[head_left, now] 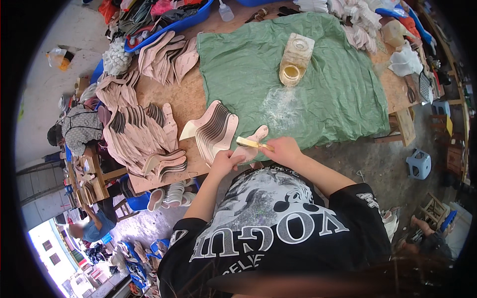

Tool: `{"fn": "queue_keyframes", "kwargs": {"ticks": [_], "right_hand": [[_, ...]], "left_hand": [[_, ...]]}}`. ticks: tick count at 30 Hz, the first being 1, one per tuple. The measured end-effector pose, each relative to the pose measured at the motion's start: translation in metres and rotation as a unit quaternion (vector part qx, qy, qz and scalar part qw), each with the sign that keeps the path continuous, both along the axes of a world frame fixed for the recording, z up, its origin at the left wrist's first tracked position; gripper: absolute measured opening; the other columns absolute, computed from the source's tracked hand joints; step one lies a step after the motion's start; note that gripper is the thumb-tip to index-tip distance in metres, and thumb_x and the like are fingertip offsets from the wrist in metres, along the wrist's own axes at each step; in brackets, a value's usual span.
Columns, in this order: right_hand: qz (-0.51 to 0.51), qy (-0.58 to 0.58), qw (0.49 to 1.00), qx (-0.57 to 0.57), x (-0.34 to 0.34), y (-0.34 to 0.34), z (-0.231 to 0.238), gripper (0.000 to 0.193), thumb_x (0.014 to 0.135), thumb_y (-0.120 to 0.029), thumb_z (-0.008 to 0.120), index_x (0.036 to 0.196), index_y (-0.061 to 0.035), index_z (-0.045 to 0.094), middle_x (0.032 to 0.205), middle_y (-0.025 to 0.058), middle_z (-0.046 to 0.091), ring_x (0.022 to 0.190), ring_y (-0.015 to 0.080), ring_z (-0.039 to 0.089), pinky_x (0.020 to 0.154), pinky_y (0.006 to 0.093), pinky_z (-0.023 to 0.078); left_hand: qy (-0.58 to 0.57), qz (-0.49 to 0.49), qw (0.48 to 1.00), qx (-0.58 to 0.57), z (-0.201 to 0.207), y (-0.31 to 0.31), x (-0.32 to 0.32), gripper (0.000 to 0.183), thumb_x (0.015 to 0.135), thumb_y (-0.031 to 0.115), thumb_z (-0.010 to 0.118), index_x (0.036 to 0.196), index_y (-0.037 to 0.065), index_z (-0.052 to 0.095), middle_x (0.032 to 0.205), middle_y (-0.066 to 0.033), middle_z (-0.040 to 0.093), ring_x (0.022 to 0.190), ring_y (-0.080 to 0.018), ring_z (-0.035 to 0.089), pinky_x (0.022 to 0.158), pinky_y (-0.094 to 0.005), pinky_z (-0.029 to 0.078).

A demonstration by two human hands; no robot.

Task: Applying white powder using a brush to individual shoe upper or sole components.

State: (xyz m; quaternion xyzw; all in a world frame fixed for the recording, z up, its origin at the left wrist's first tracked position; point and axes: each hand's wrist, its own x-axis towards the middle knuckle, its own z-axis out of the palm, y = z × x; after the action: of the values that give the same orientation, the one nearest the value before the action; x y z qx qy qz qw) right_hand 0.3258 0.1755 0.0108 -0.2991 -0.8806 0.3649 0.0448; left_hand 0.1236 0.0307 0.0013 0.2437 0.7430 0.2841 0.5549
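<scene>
My left hand (226,162) is closed on the lower end of a pale pink insole-shaped piece (260,133), near the table's front edge. In my right hand (283,151) is a brush (247,142) with a yellowish, coated-looking head, lying across the pink piece. A fanned stack of similar pink pieces with dark edges (214,130) sits just left of my hands. Farther off on the green sheet (338,94) stands a stained plastic container (298,49), its round opening showing yellowish contents. Whitish smears mark the sheet between the container and my hands.
More piles of pink pieces (141,134) cover the table's left side. A blue basin (171,27) of mixed scraps stands at the far left, and white pieces (355,17) at the far right. Scissors (410,89) lie near the right edge. A blue stool (419,164) is on the floor. Other people are around.
</scene>
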Motion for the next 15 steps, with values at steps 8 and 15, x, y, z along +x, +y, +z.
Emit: {"fn": "queue_keyframes", "kwargs": {"ticks": [8, 15], "right_hand": [[-0.05, -0.074, 0.995, 0.053, 0.016, 0.048, -0.012, 0.04, 0.083, -0.043, 0.053, 0.065, -0.0078, 0.061, 0.06, 0.0126, 0.059, 0.06, 0.0328, 0.06, 0.054, 0.0438, 0.047], [-0.004, -0.119, 0.993, -0.007, 0.004, 0.071, -0.006, 0.045, 0.083, -0.047, 0.052, 0.069, -0.007, 0.064, 0.067, 0.0147, 0.061, 0.066, 0.0345, 0.06, 0.059, 0.0454, 0.047]], "left_hand": [[-0.025, 0.015, 0.999, -0.042, 0.018, 0.014, 0.007, 0.029, 0.079, 0.025, 0.071, 0.078, -0.003, 0.065, 0.056, -0.0029, 0.058, 0.046, -0.0089, 0.052, 0.044, -0.0224, 0.04], [0.01, 0.03, 0.997, -0.072, 0.017, 0.02, 0.003, 0.038, 0.081, 0.035, 0.068, 0.078, -0.003, 0.066, 0.054, -0.0036, 0.056, 0.045, -0.011, 0.053, 0.043, -0.0244, 0.04]]}}
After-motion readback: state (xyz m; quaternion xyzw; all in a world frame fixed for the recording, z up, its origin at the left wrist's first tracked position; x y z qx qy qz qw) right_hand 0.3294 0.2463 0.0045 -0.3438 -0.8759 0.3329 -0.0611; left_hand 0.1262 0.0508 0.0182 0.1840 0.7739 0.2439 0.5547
